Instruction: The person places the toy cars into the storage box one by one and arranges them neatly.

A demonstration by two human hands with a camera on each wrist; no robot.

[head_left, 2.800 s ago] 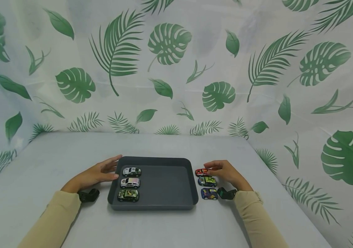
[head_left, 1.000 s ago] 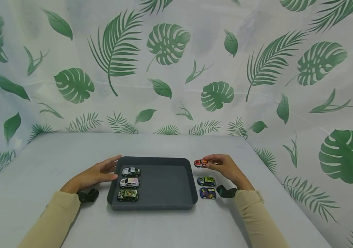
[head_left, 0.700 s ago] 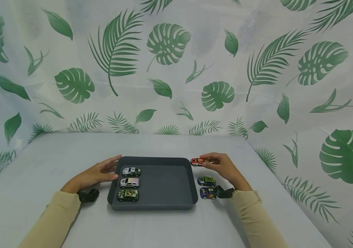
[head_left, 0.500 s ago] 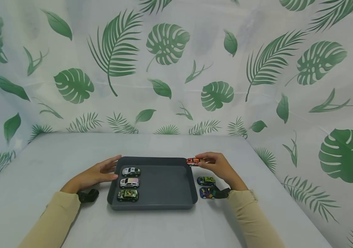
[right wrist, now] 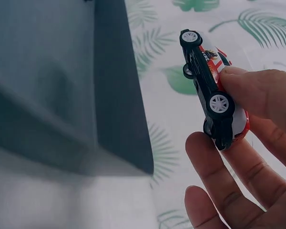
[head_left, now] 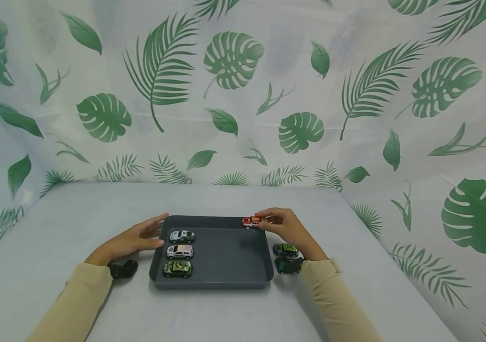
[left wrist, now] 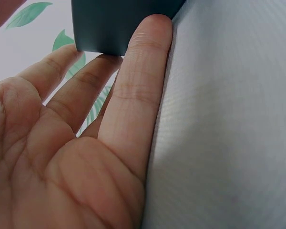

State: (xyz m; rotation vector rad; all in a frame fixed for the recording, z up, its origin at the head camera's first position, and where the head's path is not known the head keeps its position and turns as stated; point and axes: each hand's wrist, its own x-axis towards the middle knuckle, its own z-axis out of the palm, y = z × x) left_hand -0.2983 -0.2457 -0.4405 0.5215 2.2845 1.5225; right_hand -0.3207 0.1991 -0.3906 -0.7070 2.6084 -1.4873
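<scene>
My right hand (head_left: pixel 287 232) pinches a red-and-white toy car (head_left: pixel 250 222) over the far right corner of the dark grey tray (head_left: pixel 230 259). In the right wrist view the car (right wrist: pixel 210 88) hangs tilted between thumb and fingers, its black underside and white wheels showing. My left hand (head_left: pixel 129 242) rests against the tray's left side, fingers extended; in the left wrist view a fingertip (left wrist: pixel 152 33) touches the tray wall (left wrist: pixel 105 28). A white-and-black car (head_left: pixel 182 236), a white checkered car (head_left: pixel 180 251) and a green camouflage car (head_left: pixel 177 269) stand in a column inside the tray's left side.
On the white table (head_left: pixel 209 316), a green-and-black toy car (head_left: pixel 285 249) stands right of the tray. The purple car near it is hidden behind the black right wrist camera (head_left: pixel 289 265). A leaf-printed curtain (head_left: pixel 243 109) hangs behind and beside the table.
My right hand has lifted the red car from the row right of the tray and carried it left, over the tray's far right corner. The left hand has stayed put.
</scene>
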